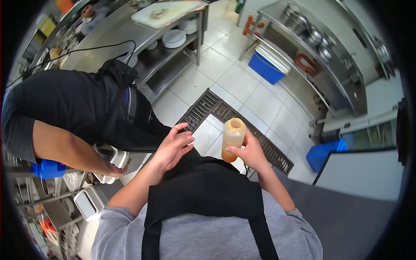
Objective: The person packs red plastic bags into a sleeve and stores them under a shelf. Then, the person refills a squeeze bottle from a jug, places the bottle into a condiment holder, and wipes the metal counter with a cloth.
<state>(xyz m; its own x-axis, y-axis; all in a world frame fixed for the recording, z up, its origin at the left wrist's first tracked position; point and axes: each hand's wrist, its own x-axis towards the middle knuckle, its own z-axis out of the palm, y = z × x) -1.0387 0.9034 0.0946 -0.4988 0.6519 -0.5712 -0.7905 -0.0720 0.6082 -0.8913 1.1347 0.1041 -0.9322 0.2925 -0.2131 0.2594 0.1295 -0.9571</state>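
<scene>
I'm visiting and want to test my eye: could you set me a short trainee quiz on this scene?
1. Which hand holds the bottle?
2. True or false: the bottle has a cap on.
3. Fill in: under the steel table stand stacked white ____.

Key: 1. The right hand. 2. False: it is uncapped. 3. Plates.

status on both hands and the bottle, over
Right hand gripping bottle, uncapped. Left hand open, empty. Co-worker bent over close on left.
</scene>
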